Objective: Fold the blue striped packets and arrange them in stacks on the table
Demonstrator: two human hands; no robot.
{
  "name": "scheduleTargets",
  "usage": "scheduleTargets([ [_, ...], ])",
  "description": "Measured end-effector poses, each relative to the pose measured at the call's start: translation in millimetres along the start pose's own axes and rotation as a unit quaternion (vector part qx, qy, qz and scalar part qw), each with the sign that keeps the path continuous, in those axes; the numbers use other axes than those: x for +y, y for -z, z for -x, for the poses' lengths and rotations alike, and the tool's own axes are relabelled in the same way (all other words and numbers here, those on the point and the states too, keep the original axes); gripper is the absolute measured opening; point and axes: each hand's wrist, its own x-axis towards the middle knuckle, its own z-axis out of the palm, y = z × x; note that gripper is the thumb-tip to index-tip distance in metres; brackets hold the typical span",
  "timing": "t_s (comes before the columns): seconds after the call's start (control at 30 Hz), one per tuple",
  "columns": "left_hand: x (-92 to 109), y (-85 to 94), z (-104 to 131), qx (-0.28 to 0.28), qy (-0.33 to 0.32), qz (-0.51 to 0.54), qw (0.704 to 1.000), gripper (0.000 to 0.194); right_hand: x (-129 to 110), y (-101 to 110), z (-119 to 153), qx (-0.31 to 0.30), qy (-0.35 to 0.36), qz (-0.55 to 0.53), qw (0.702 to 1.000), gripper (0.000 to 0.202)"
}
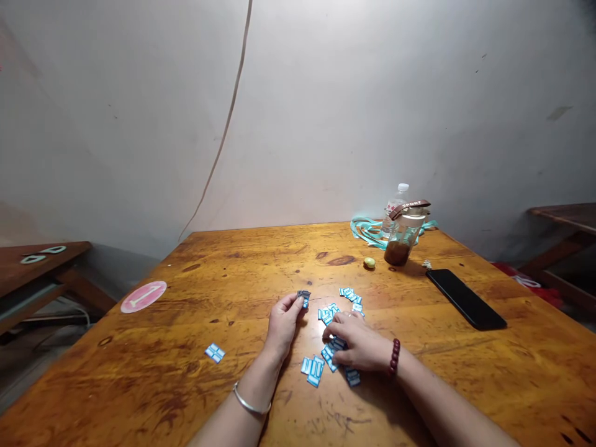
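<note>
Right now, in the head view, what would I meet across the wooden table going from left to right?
Pink sticker, lone cluster of blue-and-white cards, left hand, right hand, bottle with the SPORT strap, black phone.

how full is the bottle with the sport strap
Less than half full: brown liquid fills only the lower part of the bottle, which looks clear above that.

Bright light whitens the plain grey-white wall at twelve o'clock; the glossy brown wooden counter shows pale sheen at six, shadow at five, and stretched corners.
</note>
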Motion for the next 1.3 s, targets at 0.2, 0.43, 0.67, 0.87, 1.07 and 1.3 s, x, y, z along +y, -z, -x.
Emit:
scheduleTargets([
  [0.2,0,0.3,0,-0.001,0.006,-0.005,1.000,0.027,15,-1,-7,0.045,-0.071,-0.001,0.996,0.010],
  [0.43,-2,1.5,-1,-0.006,0.013,-0.009,1.000,0.026,12,7,-3,0.010,-0.065,-0.008,0.998,0.016],
  [0.67,-2,2.3,-2,-0.015,0.008,-0.014,1.000,0.025,9,-2,-6,0.000,-0.073,-0.011,0.997,0.012],
  [0.87,-4,3.0,-3,-0.023,0.001,-0.028,0.999,0.025,25,-6,-14,0.047,-0.139,-0.197,0.969,0.022],
  [1.07,-4,3.5,-4,-0.027,0.003,-0.029,0.999,0.023,28,-7,-17,0.075,-0.135,-0.299,0.942,0.023],
  [1.3,-2,2.5,-2,-0.019,0.011,-0.028,0.999,0.026,36,-8,-17,0.169,-0.155,-0.313,0.922,0.029],
])
